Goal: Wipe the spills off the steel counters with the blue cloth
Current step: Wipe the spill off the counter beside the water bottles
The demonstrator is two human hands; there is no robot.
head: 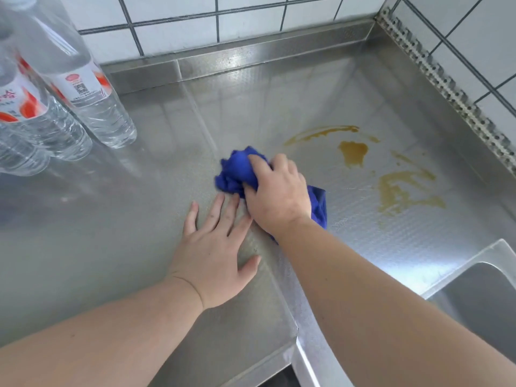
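Observation:
A bunched blue cloth (236, 170) lies on the steel counter (125, 219) near the middle. My right hand (276, 191) presses down on it, fingers curled over the cloth. My left hand (215, 247) rests flat on the counter just left of it, fingers spread, holding nothing. Brown spills mark the steel to the right of the cloth: a thin streak (321, 132), a blot (353, 153) and a wide smear (402, 191). The cloth does not touch them.
Clear water bottles (92, 88) with red and white labels stand at the back left. A tiled wall runs behind and along the right side. A steel sink basin (480, 297) opens at the lower right. A seam (282, 272) divides two counter tops.

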